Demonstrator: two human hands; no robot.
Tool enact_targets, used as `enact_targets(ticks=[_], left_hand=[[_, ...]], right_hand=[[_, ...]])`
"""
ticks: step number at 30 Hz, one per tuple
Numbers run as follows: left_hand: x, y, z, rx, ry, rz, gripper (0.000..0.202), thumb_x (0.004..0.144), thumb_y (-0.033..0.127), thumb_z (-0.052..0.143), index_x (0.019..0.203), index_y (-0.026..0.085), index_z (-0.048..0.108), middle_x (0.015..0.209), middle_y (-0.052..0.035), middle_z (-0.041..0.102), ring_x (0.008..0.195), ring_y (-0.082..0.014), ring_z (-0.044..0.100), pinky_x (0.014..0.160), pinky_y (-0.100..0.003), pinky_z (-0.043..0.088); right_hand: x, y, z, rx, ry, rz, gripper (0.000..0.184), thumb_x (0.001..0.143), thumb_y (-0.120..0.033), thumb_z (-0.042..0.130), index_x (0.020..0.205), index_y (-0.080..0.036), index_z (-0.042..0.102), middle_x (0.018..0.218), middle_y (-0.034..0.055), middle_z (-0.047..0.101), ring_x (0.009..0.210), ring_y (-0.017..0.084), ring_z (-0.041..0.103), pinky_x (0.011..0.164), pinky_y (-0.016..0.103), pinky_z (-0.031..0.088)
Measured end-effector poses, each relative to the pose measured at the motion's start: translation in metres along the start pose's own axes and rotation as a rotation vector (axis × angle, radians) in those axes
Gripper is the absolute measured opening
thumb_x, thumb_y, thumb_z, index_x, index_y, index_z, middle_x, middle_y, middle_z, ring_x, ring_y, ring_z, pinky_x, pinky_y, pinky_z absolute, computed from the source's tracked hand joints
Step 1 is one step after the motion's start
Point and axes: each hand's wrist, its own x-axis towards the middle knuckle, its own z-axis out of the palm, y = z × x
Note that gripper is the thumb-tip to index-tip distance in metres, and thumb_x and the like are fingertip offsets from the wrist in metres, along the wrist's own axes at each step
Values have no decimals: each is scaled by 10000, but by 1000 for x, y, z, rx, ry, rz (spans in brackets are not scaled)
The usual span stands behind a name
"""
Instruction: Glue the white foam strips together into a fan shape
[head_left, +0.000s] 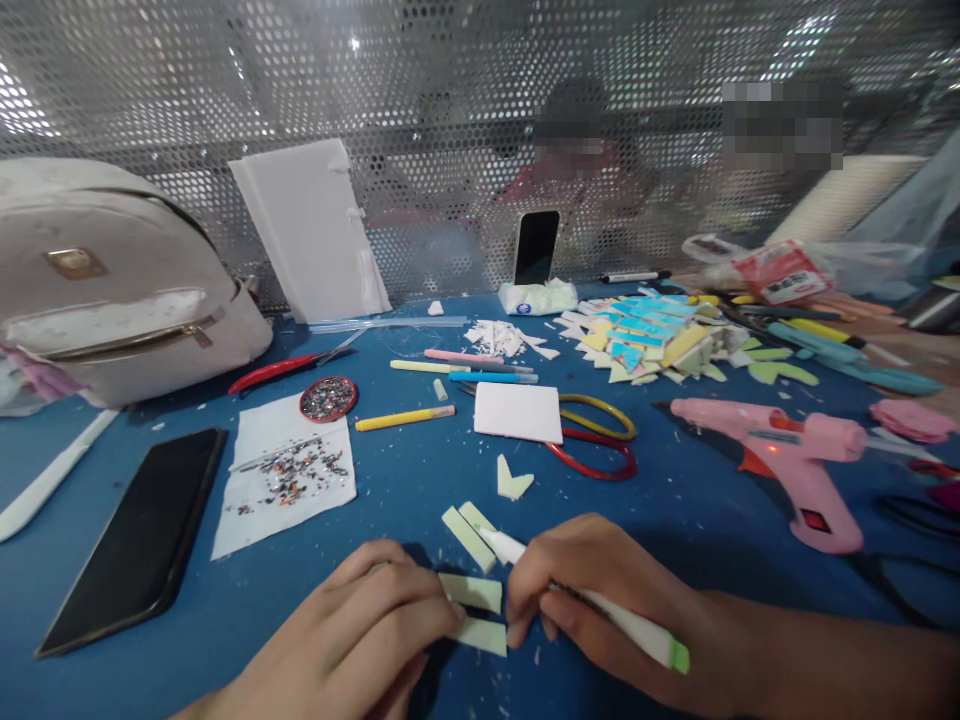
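- Two pale green strips (481, 593) lay at 3 o'clock of the left hand (367, 625), long axes 9-to-3, right ends just beside the right hand (585, 590).
- Left fingers rested over their left ends; couldn't tell if they pinched.
- Right hand grasped a white marker (634, 628), nib over the second strip pair (468, 540) at its 10 o'clock, axes 11-to-5. Right was nearer; contact unclear.
- Nothing blocked nib from strip.
- From right hand: V-shaped piece (513, 484) at 11, scissors (600, 436) at 12, glue gun (814, 460) at 2.
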Motion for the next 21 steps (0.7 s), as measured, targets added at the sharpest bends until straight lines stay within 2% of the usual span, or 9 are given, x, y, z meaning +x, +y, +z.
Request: enact_targets(ticks=[6,10,14,16,18,21], left_hand=[[1,-1,1,-1,3,13,280,1047,146,330,1190,141,571,995,-76,728,943,-123,687,1054,-247,476],[-1,-3,0,6,-10,14,287,1036,119,340,1166,154,594,976,-56,733,899,-104,689,1144,-261,379],[-6,-5,1,-13,-84,8,322,1034,119,314,1173,179,599,956,-57,729,861,-125,683,1129,-324,393],[-7,-4,2,7,-75,-8,328,1005,84,339,1170,183,605,966,-55,724,882,-135,677,1114,-329,387],[-7,-2,1,20,-39,-73,345,954,45,384,1162,198,613,993,-41,723,920,-144,666,1100,-335,367],[-3,2,-2,9,-32,-242,346,927,46,434,1144,245,615,1019,1,724,954,-155,644,1090,-365,311]], right_hand=[[-1,-2,-1,-21,-119,-50,282,993,-200,385,1051,-176,660,908,63,759,802,154,668,749,235,495],[-2,-1,-1,14,-132,-99,263,991,-198,391,1041,-174,648,896,64,758,777,154,665,753,240,498],[-3,5,2,133,-6,-22,273,1032,-239,352,988,-166,611,816,71,736,700,132,672,688,224,512],[-3,6,3,177,68,32,294,1047,-264,344,969,-157,607,810,74,721,705,131,671,674,221,514],[-2,6,4,176,109,71,298,1048,-270,359,950,-153,615,823,76,713,744,136,673,702,229,516],[-1,4,4,151,150,72,294,1044,-271,378,926,-156,622,817,66,705,758,136,668,730,235,507]])
